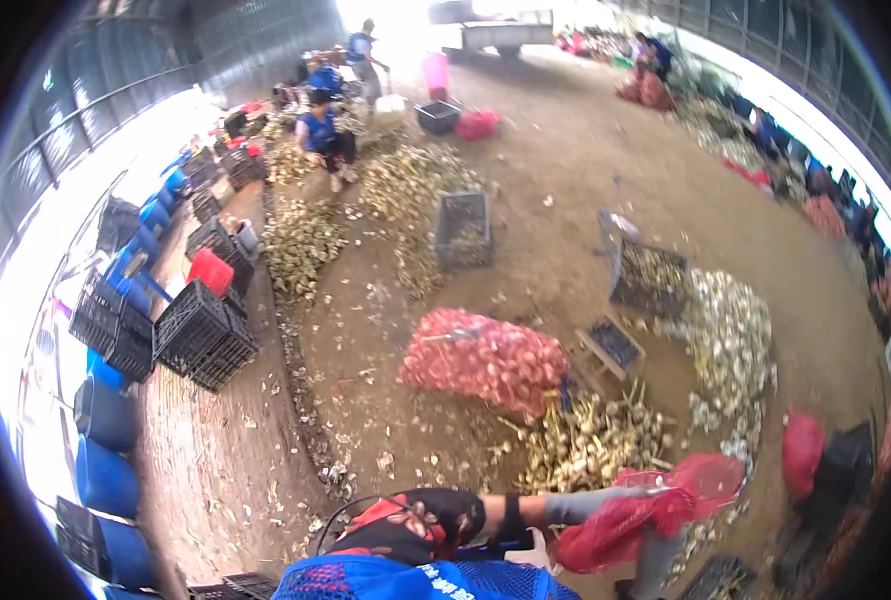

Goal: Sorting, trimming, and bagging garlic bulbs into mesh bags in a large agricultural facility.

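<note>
A red mesh bag (659, 514), limp and bunched, hangs across my arms at lower right. My left hand (649, 492), at the end of a grey sleeve, is at the bag's upper folds and appears to grip it; blur hides the fingers. Another grey form (657, 559), seemingly my right forearm, shows below the bag, its hand covered by the mesh. Just beyond lies a heap of garlic bulbs with stems (595, 442). A full red mesh sack of garlic (487, 360) lies on its side behind that heap, a tool-like object resting on top.
A low wooden-framed stool (612, 346) stands by the garlic heap. Farther are a dark crate with garlic (649, 277), a pale garlic pile (730, 360) and a grey crate (463, 229). Stacked black crates (204, 334) and blue barrels (106, 476) line the left. A seated person (322, 135) works beyond.
</note>
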A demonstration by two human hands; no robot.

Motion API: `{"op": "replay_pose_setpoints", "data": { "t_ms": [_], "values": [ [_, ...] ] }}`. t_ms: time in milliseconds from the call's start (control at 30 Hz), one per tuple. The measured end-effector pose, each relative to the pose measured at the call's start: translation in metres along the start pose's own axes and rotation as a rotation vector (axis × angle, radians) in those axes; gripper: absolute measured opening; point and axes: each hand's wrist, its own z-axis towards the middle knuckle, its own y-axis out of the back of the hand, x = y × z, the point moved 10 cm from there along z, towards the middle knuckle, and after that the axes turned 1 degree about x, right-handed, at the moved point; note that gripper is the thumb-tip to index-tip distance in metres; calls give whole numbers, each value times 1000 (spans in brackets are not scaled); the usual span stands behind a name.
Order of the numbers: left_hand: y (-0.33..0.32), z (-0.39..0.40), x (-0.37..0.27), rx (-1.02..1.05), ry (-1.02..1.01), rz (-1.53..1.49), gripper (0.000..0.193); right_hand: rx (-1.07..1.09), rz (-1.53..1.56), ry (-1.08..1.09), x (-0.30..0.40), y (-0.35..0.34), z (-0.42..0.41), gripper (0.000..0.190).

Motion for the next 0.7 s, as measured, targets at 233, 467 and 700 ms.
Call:
{"op": "replay_pose_setpoints", "data": {
  "t_ms": [233, 467, 700],
  "values": [
    [31, -158, -96, -222, -93, 853, 110, 541, 149, -128, 5, -198, -74, 35],
    [56, -275, -149, -456, 75, 869, 95, 919, 300, -309, 18, -303, -138, 45],
    [89, -370, -184, -814, 18, 1042, 54, 1170, -357, 101, 36, -373, -151, 43]
  ]
}}
